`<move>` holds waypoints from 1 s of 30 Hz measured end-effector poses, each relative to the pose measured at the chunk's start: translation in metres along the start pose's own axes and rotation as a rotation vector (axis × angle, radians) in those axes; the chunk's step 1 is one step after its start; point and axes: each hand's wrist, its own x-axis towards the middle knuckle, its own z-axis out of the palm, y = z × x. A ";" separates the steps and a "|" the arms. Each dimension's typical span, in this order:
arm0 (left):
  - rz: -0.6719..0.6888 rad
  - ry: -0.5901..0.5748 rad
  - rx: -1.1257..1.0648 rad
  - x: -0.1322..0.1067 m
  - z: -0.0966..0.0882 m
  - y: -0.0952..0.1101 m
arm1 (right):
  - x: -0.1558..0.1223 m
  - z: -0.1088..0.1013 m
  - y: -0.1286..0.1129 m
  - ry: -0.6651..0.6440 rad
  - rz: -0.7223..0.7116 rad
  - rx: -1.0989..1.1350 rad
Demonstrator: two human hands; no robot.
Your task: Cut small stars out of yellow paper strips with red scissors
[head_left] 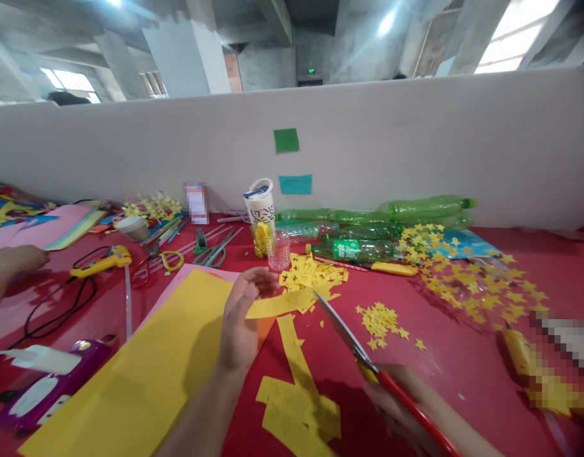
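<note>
My left hand (238, 320) pinches the left end of a yellow paper strip (285, 303) above the red table. In my right hand (391, 390) is a pair of red-handled scissors (342, 325), their blade tips at the strip's right end. Behind the strip lies a heap of yellow paper scraps (315, 271). To its right sits a small pile of cut yellow paper stars (380, 320). More yellow paper pieces (299, 412) lie between my arms. A large yellow sheet (163, 355) rests under and beside my left forearm.
Green plastic bottles (363, 249) line the back by a white partition (416, 139). A patterned cup (259, 209) stands near them. On the left are a yellow glue gun (104, 261), a purple power strip (58, 387) and another person's hand (23, 259). Many stars (477, 285) spread at right.
</note>
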 end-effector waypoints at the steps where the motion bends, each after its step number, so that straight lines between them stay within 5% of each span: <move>1: -0.012 -0.033 0.055 0.001 -0.002 0.000 | 0.002 -0.001 0.003 -0.010 -0.027 -0.028; 7: -0.407 -0.420 0.276 -0.003 -0.003 -0.002 | 0.008 -0.001 0.012 -0.004 -0.100 -0.248; 14: -0.304 -0.275 0.339 0.003 -0.005 -0.003 | 0.009 -0.008 0.009 0.026 -0.104 -0.314; 21: -0.394 -0.334 0.285 -0.001 -0.006 -0.013 | 0.010 -0.008 0.012 0.008 -0.166 -0.389; 30: -0.429 -0.263 0.266 -0.006 0.002 -0.011 | 0.005 -0.002 0.007 -0.116 -0.083 -0.176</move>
